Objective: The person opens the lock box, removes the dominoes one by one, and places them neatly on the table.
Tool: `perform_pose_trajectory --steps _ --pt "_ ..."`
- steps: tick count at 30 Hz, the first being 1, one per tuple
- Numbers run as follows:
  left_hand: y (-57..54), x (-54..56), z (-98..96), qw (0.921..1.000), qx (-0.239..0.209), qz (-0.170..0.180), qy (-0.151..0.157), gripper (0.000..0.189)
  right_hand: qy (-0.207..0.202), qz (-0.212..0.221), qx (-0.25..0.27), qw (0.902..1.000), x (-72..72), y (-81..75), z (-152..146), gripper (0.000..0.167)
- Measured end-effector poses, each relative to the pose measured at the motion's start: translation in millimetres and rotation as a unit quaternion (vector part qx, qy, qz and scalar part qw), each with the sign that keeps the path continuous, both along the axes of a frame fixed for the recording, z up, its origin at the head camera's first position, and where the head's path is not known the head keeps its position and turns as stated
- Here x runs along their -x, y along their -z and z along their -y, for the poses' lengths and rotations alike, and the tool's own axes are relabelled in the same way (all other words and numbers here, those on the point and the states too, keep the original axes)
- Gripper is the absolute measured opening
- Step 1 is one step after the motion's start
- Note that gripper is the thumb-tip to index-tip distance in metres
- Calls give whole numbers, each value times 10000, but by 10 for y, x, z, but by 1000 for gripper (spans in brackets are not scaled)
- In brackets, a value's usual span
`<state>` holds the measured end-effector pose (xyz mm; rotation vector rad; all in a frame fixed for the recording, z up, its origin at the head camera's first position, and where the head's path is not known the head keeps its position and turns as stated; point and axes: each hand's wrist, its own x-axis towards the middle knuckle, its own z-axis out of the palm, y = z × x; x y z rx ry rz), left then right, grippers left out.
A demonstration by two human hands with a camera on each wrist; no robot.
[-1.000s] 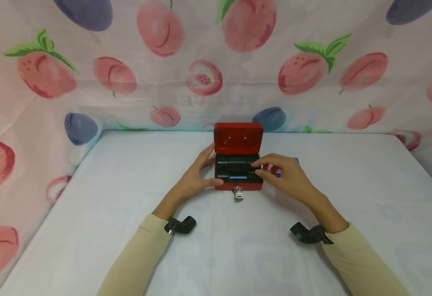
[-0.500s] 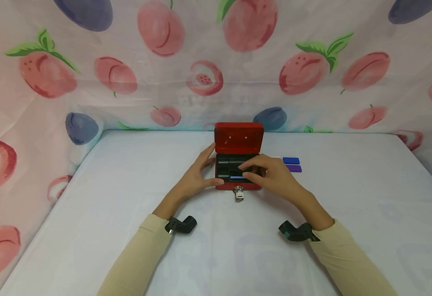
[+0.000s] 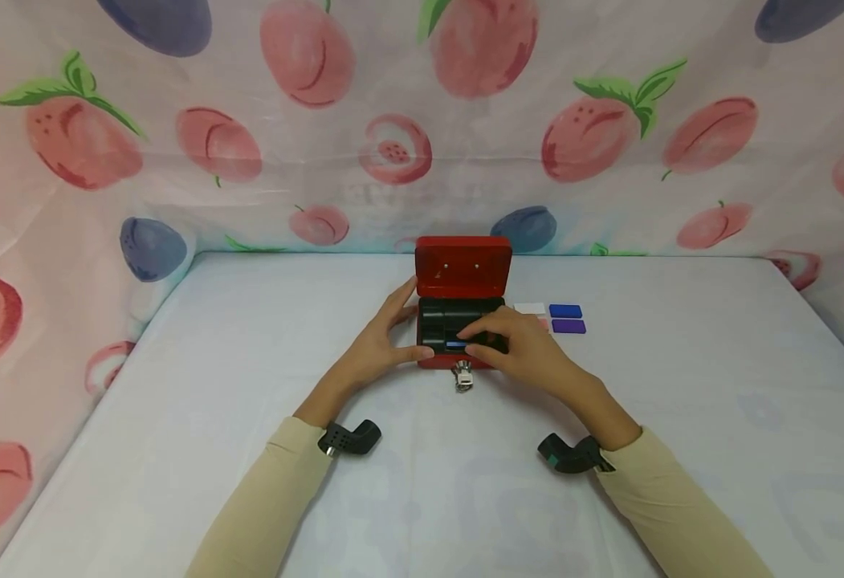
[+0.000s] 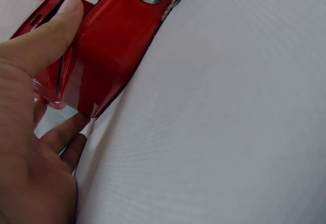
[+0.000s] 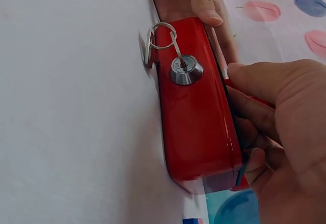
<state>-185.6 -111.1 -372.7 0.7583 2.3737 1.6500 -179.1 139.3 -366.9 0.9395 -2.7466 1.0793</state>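
Note:
A small red cash box (image 3: 439, 362) stands on the table with its lid (image 3: 462, 269) raised and a black tray (image 3: 432, 313) inside. My left hand (image 3: 381, 341) grips the box's left side, thumb over the front rim and fingers round the back, as the left wrist view (image 4: 38, 66) shows too. Over the tray is my right hand (image 3: 530, 345), with thumb and forefinger slightly apart right at a light-blue strip (image 3: 454, 344). In the right wrist view its other fingers (image 5: 254, 165) curl along the box's edge. A key stands in the lock (image 5: 186, 70), with a ring (image 5: 162, 35) hanging from it.
To the right of the box lie small flat blocks: white (image 3: 529, 308), blue (image 3: 565, 311), purple (image 3: 569, 327) and a pink one (image 3: 544, 324) partly behind my right hand. A fruit-print cloth (image 3: 306, 160) hangs at the back of the white table (image 3: 248, 321).
My right hand has moved left from the box's right edge to the light-blue strip, uncovering the blocks beside the box. The left hand stays in place.

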Motion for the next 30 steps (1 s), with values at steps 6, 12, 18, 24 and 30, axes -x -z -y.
perform_pose_trajectory --steps 6,12,18,24,30 --pt "215 114 20 10000 11 -60 -22 99 -25 119 -188 9997 -7 -14 9 21" --pt "353 184 40 9998 -17 -175 -38 101 -110 173 -283 9994 -11 -7 18 22" --pt "355 179 49 9998 40 -151 -79 101 -130 114 -312 9994 -12 7 19 23" --pt "353 178 47 9998 65 -145 -98 101 -64 214 -264 9994 -18 6 18 25" --pt "350 181 39 9999 42 -131 -93 102 -26 270 -280 9992 -14 7 18 25"
